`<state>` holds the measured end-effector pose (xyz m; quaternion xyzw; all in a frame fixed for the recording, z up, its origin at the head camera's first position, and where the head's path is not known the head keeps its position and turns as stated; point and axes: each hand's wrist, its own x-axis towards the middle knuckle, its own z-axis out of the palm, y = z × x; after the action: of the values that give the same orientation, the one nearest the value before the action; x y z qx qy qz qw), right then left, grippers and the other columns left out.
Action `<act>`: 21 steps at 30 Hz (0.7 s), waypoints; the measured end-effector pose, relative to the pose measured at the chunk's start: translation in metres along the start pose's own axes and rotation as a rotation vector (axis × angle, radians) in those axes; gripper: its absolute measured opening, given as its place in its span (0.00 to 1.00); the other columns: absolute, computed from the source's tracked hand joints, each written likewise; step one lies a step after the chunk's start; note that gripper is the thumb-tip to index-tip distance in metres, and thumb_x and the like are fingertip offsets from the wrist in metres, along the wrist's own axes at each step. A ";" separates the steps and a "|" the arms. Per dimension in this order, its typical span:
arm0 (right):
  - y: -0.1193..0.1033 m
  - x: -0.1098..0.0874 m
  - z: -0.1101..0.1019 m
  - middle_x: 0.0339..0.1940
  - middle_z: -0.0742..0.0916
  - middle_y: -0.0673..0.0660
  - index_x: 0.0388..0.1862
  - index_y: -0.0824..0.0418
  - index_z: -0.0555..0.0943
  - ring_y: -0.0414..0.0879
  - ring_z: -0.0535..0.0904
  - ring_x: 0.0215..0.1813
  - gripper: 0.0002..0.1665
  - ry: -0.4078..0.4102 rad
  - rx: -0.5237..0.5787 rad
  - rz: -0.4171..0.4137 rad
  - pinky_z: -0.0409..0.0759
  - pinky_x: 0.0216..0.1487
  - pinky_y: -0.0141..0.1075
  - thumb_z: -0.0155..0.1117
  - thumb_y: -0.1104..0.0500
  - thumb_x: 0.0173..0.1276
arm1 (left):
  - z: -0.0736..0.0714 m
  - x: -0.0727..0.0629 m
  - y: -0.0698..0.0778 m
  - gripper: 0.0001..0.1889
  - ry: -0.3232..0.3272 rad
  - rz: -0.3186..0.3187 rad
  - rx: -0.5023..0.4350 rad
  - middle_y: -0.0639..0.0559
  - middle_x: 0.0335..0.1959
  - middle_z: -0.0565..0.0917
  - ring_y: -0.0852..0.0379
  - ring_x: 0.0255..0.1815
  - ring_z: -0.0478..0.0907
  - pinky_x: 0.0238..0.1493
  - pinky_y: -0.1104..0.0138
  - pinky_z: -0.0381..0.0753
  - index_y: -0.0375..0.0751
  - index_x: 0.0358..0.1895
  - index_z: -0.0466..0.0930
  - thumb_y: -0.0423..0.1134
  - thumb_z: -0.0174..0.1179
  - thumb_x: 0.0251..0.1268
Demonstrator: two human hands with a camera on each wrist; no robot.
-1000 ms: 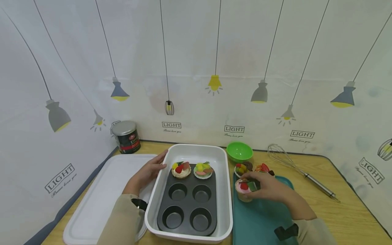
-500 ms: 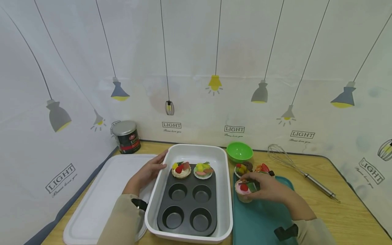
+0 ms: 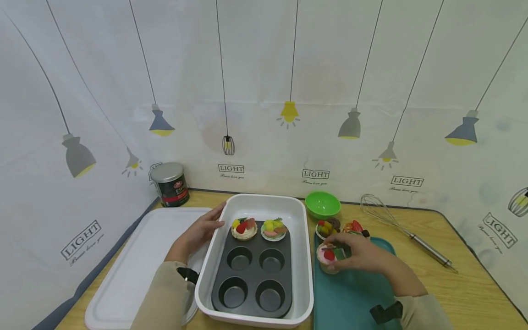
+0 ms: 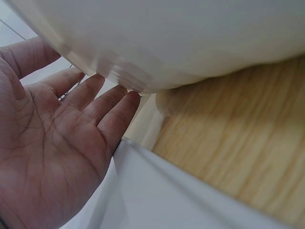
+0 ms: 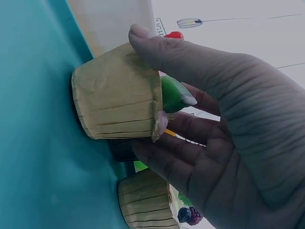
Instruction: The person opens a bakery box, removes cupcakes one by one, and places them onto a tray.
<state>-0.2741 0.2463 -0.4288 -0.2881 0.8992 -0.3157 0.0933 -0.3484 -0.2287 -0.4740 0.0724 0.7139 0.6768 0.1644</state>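
Observation:
In the head view, my left hand (image 3: 200,232) is against the left side of a deep white tub (image 3: 200,286). Its nearly straight fingertips touch the tub's outer wall in the left wrist view. Inside the tub lies a dark muffin tin (image 3: 252,280), with two fruit-topped cupcakes (image 3: 244,228) in its far cups. My right hand (image 3: 360,252) holds a pink-topped cupcake (image 5: 119,98) by its upper edge, thumb on one side and fingers on the other. That cupcake has a tan pleated wrapper, and its base is at the teal tray (image 3: 350,302).
Two more cupcakes (image 3: 326,228) are at the far end of the teal tray. Behind them is a green bowl (image 3: 323,205), with a whisk (image 3: 416,238) to the right. A white lid (image 3: 136,261) lies left of the tub, near a black canister (image 3: 170,185).
The pink-topped cupcake has shifted very slightly towards me in my right hand. My left hand and the tub stay where they were.

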 end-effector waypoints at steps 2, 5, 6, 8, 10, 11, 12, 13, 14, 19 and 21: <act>0.000 0.000 -0.001 0.56 0.83 0.50 0.61 0.54 0.79 0.50 0.78 0.58 0.36 0.000 -0.007 -0.009 0.77 0.58 0.52 0.78 0.40 0.57 | 0.000 0.000 0.000 0.37 -0.001 0.002 0.001 0.58 0.82 0.50 0.50 0.82 0.43 0.76 0.44 0.49 0.63 0.81 0.53 0.39 0.55 0.72; 0.001 -0.001 -0.001 0.56 0.84 0.50 0.60 0.54 0.80 0.49 0.79 0.57 0.34 -0.003 -0.004 -0.025 0.79 0.57 0.50 0.77 0.42 0.58 | -0.001 0.000 0.000 0.37 -0.009 0.009 0.001 0.57 0.82 0.50 0.49 0.82 0.43 0.76 0.44 0.48 0.62 0.81 0.53 0.39 0.54 0.73; 0.001 -0.001 -0.001 0.56 0.84 0.49 0.60 0.54 0.80 0.49 0.79 0.57 0.34 -0.004 -0.005 -0.028 0.79 0.56 0.49 0.77 0.43 0.58 | -0.001 0.000 0.000 0.36 -0.005 0.005 -0.007 0.58 0.82 0.51 0.50 0.82 0.44 0.76 0.44 0.49 0.63 0.81 0.54 0.39 0.55 0.72; 0.002 -0.001 -0.002 0.56 0.84 0.49 0.60 0.53 0.80 0.48 0.79 0.57 0.33 -0.009 -0.009 -0.029 0.79 0.55 0.47 0.77 0.43 0.58 | 0.000 0.000 0.000 0.36 -0.006 0.005 -0.010 0.59 0.82 0.51 0.50 0.82 0.44 0.76 0.44 0.49 0.63 0.80 0.54 0.39 0.55 0.72; 0.002 -0.001 -0.002 0.56 0.84 0.48 0.60 0.51 0.80 0.48 0.78 0.57 0.33 -0.013 -0.003 -0.020 0.79 0.56 0.46 0.77 0.43 0.58 | 0.000 0.000 0.000 0.36 -0.014 0.012 -0.005 0.58 0.82 0.51 0.50 0.82 0.44 0.76 0.43 0.49 0.62 0.81 0.53 0.39 0.54 0.73; 0.003 -0.001 -0.002 0.56 0.83 0.48 0.60 0.51 0.80 0.48 0.78 0.57 0.33 -0.015 -0.006 -0.018 0.79 0.56 0.46 0.77 0.43 0.58 | -0.001 0.000 0.000 0.37 -0.019 0.016 0.000 0.57 0.82 0.50 0.49 0.82 0.43 0.76 0.43 0.48 0.62 0.81 0.52 0.39 0.54 0.73; 0.003 -0.002 -0.002 0.57 0.83 0.47 0.60 0.51 0.80 0.49 0.78 0.58 0.33 -0.017 -0.008 -0.017 0.79 0.56 0.46 0.77 0.43 0.58 | 0.000 0.000 0.000 0.37 -0.018 0.015 -0.002 0.57 0.82 0.50 0.49 0.82 0.43 0.76 0.43 0.48 0.62 0.81 0.52 0.39 0.54 0.73; 0.003 -0.002 -0.003 0.57 0.83 0.48 0.60 0.51 0.80 0.49 0.78 0.58 0.33 -0.020 -0.009 -0.016 0.79 0.56 0.46 0.77 0.43 0.58 | -0.001 0.000 -0.001 0.37 -0.023 0.019 0.004 0.56 0.83 0.49 0.48 0.82 0.43 0.76 0.43 0.48 0.61 0.81 0.51 0.38 0.53 0.73; 0.003 -0.002 -0.003 0.57 0.83 0.48 0.60 0.51 0.80 0.49 0.78 0.58 0.33 -0.021 -0.009 -0.016 0.79 0.56 0.47 0.77 0.43 0.58 | -0.001 0.000 -0.001 0.37 -0.023 0.018 0.005 0.56 0.83 0.49 0.48 0.82 0.43 0.76 0.43 0.48 0.61 0.81 0.51 0.38 0.53 0.73; 0.002 -0.003 -0.005 0.57 0.83 0.49 0.60 0.53 0.79 0.51 0.78 0.58 0.33 -0.038 0.018 -0.011 0.78 0.57 0.53 0.77 0.43 0.59 | -0.001 0.000 -0.001 0.37 -0.028 0.019 0.002 0.56 0.83 0.49 0.49 0.82 0.42 0.76 0.43 0.48 0.60 0.81 0.51 0.38 0.54 0.72; 0.001 -0.003 -0.006 0.57 0.83 0.50 0.61 0.54 0.79 0.51 0.78 0.58 0.33 -0.044 0.033 -0.010 0.78 0.58 0.55 0.77 0.44 0.59 | 0.000 0.000 -0.001 0.37 -0.027 0.017 -0.004 0.57 0.82 0.49 0.49 0.82 0.42 0.76 0.44 0.47 0.61 0.81 0.52 0.39 0.54 0.72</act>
<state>-0.2737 0.2519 -0.4247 -0.2976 0.8902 -0.3248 0.1162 -0.3487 -0.2289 -0.4747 0.0874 0.7098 0.6784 0.1683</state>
